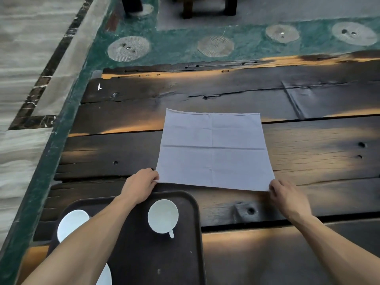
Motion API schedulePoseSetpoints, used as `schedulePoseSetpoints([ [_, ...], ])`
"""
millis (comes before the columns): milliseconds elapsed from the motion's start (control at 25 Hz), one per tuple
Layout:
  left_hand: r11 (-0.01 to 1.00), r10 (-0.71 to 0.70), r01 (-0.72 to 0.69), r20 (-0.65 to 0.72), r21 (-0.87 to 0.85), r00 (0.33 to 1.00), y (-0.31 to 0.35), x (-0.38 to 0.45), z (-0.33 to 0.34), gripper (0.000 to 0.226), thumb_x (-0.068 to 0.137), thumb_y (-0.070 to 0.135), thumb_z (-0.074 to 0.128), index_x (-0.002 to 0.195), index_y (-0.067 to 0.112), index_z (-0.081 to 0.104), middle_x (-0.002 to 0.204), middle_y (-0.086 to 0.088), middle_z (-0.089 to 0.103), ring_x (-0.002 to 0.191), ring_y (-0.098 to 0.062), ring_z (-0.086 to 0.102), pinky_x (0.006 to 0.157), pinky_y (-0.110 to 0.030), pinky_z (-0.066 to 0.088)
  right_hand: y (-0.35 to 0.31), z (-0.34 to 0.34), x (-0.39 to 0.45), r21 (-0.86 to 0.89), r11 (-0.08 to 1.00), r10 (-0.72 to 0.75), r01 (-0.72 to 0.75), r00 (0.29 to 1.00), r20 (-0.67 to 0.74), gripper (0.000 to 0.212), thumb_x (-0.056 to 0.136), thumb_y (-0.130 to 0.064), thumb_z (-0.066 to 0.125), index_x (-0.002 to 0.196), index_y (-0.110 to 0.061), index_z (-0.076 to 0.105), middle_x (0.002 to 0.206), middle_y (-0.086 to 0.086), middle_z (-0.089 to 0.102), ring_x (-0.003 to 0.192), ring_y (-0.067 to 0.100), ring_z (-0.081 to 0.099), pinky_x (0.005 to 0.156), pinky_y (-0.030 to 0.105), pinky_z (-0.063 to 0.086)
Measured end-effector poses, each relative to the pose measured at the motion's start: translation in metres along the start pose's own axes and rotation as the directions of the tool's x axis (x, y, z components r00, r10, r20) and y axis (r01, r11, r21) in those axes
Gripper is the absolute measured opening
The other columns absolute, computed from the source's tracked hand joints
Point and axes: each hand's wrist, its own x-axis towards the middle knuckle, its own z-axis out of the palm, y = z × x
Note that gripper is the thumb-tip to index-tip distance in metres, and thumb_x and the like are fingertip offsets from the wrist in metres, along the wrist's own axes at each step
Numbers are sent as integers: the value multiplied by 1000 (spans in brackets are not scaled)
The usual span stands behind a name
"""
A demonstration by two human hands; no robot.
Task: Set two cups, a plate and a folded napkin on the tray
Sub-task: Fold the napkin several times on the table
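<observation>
Dark weathered planks of the table (308, 161) are filling the view, with green floor beyond at twelve o'clock. We are pinching the near corners of the white napkin (213, 149), which is lying unfolded and flat on the wood: our left hand (139, 185) on its seven o'clock corner, our right hand (287, 197) on its five o'clock corner. At seven o'clock the dark tray (185, 254) is carrying a white cup (163, 215), a second white piece (71, 224) and a white rim (106, 275) partly hidden under our forearm.
</observation>
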Motion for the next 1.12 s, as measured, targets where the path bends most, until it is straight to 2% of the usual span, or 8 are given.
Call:
schedulePoseSetpoints([
  [120, 999, -23, 22, -24, -40, 999, 1, -15, -8, 10, 98, 21, 50, 95, 28, 55, 99, 9, 56, 90, -15, 53, 72, -34, 47, -1, -6, -14, 22, 1000, -2, 3, 999, -35, 6, 92, -27, 56, 91, -21, 57, 93, 0, 62, 80, 23, 54, 61, 35, 46],
  [320, 995, -48, 40, -91, -88, 995, 1, -28, -17, 13, 98, 18, 50, 92, 28, 55, 95, 9, 55, 83, -14, 55, 68, -33, 48, -5, -20, -26, 192, 980, 70, -49, 992, -102, 9, 89, -22, 59, 96, -19, 64, 99, 1, 63, 84, 24, 57, 62, 33, 46],
  [520, 963, -91, 48, -151, -264, 984, -5, -16, -22, 15, 99, 21, 51, 88, 31, 52, 90, 11, 55, 80, -14, 56, 68, -34, 46, -2, -29, -7, 494, 867, 161, -72, 977, -140, 7, 85, -17, 62, 92, -19, 64, 96, 0, 66, 91, 21, 59, 75, 37, 47],
  [640, 880, -166, 68, -171, -469, 971, -9, 8, -29, 17, 97, 21, 54, 86, 33, 54, 87, 11, 64, 81, -11, 59, 69, -32, 47, 4, -32, 16, 611, 786, 222, -95, 966, -134, 6, 86, -22, 62, 89, -28, 61, 90, -6, 66, 89, 19, 60, 73, 35, 44],
  [760, 777, -238, 63, -200, -627, 950, -12, 36, -35, 18, 96, 19, 58, 86, 34, 56, 87, 11, 66, 81, -8, 59, 67, -23, 44, 8, -39, 48, 730, 671, 307, -131, 945, -113, 6, 86, -27, 65, 91, -25, 68, 88, -3, 71, 88, 20, 64, 80, 38, 50],
  [880, 679, -301, 49, -217, -732, 929, -16, 69, -37, 12, 95, 16, 59, 91, 27, 60, 90, 3, 65, 84, -16, 58, 77, -31, 45, 12, -46, 83, 829, 547, 355, -118, 929, -102, 10, 83, -34, 71, 86, -24, 70, 84, -3, 72, 83, 17, 65, 78, 35, 49],
  [1040, 527, -360, -9, -233, -850, 903, -17, 115, -38, 12, 96, 16, 60, 91, 26, 59, 85, 3, 62, 78, -12, 55, 73, -27, 43, 11, -45, 129, 917, 391, 365, -79, 928, -76, 11, 87, -30, 70, 90, -20, 68, 90, 5, 70, 83, 18, 61, 83, 43, 51],
  [1120, 466, -379, -21, -221, -885, 899, -14, 138, -37, 5, 97, 17, 58, 96, 22, 59, 87, 0, 63, 79, -13, 55, 74, -29, 43, 5, -44, 149, 937, 346, 377, -57, 923, -83, 11, 90, -31, 67, 94, -20, 66, 92, 6, 67, 82, 19, 59, 76, 43, 51],
])
